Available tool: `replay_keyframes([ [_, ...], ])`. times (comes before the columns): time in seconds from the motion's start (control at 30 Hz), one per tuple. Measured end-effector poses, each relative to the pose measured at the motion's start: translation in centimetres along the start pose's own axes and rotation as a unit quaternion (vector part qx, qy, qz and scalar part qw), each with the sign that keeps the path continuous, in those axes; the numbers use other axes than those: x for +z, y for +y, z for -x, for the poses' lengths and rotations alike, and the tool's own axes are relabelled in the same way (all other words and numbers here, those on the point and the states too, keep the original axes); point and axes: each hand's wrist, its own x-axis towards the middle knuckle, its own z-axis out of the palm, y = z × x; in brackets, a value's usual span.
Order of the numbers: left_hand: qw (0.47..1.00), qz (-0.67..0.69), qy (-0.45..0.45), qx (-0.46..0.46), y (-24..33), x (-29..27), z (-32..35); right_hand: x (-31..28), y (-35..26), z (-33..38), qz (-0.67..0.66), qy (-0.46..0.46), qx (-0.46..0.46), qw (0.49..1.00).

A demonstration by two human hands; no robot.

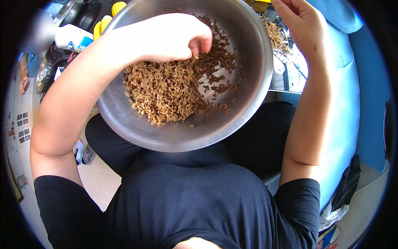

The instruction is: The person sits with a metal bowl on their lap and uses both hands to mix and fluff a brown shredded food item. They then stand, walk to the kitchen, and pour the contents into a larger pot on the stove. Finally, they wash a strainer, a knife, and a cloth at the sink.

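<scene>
Left to right: a heap of tan, dried curled pieces lies in a wide metal bowl; above it, the left hand is pinched, seemingly on a small fragment. Darker bits scatter rightward. Beyond the rim, beside stringy strands, the right hand curls; its grip can't be told. A light pinch and thinly spread pieces should make picking easier.

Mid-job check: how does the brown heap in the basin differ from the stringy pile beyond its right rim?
The brown heap is made of short, curled pieces; the stringy pile, of thin strands. The heap spreads wide; less of the pile shows. The heap lies inside the metal basin, the pile outside it. Both are brownish and loose.
</scene>
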Motion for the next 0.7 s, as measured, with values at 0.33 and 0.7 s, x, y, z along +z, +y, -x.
replay_keyframes([
  [0.33, 0.964, -0.251, -0.028, 0.080, -0.9, 2.7, 4.1, 1.2, -2.2, 1.0, 0.018, 0.008, -0.041, 0.999],
  [0.7, 0.980, -0.155, 0.063, -0.108, -4.5, -4.4, 6.1, 0.8, -3.1, 0.7, 0.032, 0.005, 0.017, 0.999],
])
